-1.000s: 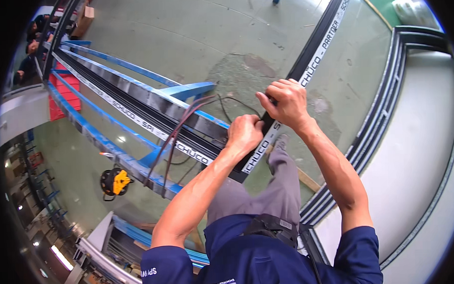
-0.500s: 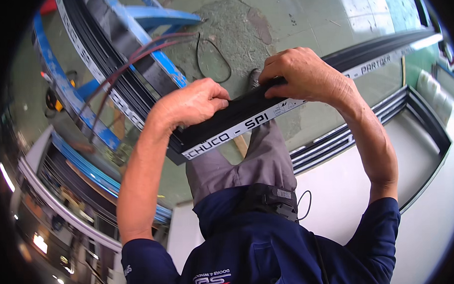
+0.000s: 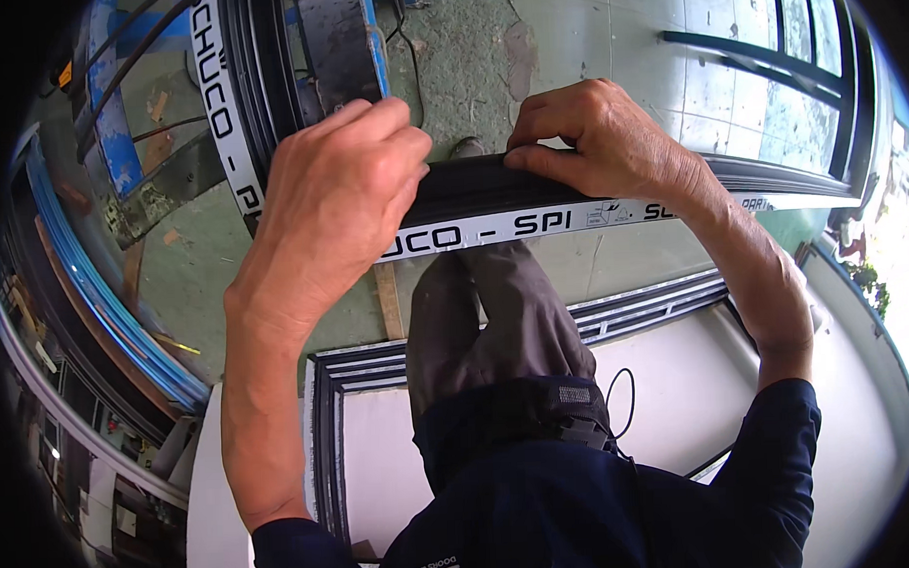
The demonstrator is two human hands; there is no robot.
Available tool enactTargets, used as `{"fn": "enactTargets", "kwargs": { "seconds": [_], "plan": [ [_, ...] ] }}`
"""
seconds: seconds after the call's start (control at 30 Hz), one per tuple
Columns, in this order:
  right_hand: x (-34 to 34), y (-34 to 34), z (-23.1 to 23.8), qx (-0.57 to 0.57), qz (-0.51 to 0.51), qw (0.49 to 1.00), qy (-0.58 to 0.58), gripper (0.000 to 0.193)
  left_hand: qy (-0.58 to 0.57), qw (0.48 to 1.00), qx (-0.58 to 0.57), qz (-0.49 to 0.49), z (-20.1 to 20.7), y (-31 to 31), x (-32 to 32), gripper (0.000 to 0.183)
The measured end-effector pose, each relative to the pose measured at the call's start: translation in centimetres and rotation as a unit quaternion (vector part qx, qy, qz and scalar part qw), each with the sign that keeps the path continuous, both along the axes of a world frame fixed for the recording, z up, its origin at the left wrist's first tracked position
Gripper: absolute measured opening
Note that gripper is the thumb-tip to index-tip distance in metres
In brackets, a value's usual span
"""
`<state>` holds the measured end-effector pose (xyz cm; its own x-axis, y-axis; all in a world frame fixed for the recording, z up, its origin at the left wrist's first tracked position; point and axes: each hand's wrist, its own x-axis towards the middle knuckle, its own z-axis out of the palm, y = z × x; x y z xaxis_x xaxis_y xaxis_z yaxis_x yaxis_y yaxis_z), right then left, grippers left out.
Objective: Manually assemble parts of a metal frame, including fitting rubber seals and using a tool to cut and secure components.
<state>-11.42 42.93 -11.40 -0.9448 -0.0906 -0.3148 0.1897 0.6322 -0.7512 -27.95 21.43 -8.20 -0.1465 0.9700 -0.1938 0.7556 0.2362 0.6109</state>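
A black window frame [image 3: 781, 180] with a white printed protective strip along its face lies across in front of my thighs. Its near bar meets a side bar running away from me at the left corner. Over that corner my left hand [image 3: 341, 173] is closed, fingers bent down and pressed together at the near bar's inner edge. Farther right along the same bar, my right hand [image 3: 600, 139] is curled in a pinch, thumb on the black profile and fingertips by the inner edge. Whatever thin piece either hand may pinch is hidden.
Blue-painted metal supports [image 3: 117, 146] stand beyond the frame's left side. Behind the near bar, around my legs, more dark frames [image 3: 666, 312] lie by a white panel [image 3: 658, 377]. Blue profiles [image 3: 88, 267] are stacked at left. A black cable [image 3: 403, 45] lies on the green floor.
The view has turned, so the near bar now lies more level. My left hand has moved up to the corner and turned its back upward. My right hand stays on the bar, its pinch loosened a little.
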Motion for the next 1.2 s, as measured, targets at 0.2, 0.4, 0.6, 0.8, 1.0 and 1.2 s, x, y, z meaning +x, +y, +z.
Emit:
{"fn": "enactTargets", "kwargs": {
  "seconds": [0.2, 0.4, 0.6, 0.8, 1.0, 1.2],
  "plan": [
    [-0.7, -0.8, 0.4, 0.024, 0.019, 0.999, 0.040, 0.014, 0.221, 0.874, 0.279, 0.331, -2.2, -3.6, 0.0, 0.036],
    [-1.9, -1.7, 0.8, 0.013, 0.011, 1.000, -0.024, 0.016, 0.105, 0.798, 0.195, 0.560, -2.9, -3.7, 0.7, 0.029],
    [-4.5, -2.9, 0.4, -0.048, 0.000, 0.997, -0.064, 0.017, 0.071, 0.814, 0.170, 0.550, -2.9, -3.3, 0.0, 0.021],
    [-6.7, -5.5, 1.5, -0.029, -0.010, 0.996, -0.079, 0.031, 0.093, 0.807, 0.147, 0.565, -1.0, -4.3, -0.1, 0.018],
    [-5.3, -4.9, 0.4, 0.063, -0.009, 0.997, -0.050, 0.039, 0.079, 0.775, 0.206, 0.592, -1.4, -2.2, 1.5, 0.017],
    [-7.1, -6.2, 1.0, 0.152, 0.070, 0.985, -0.049, 0.058, 0.153, 0.782, 0.164, 0.582, -1.6, -2.2, 1.7, 0.022]
  ]
}}
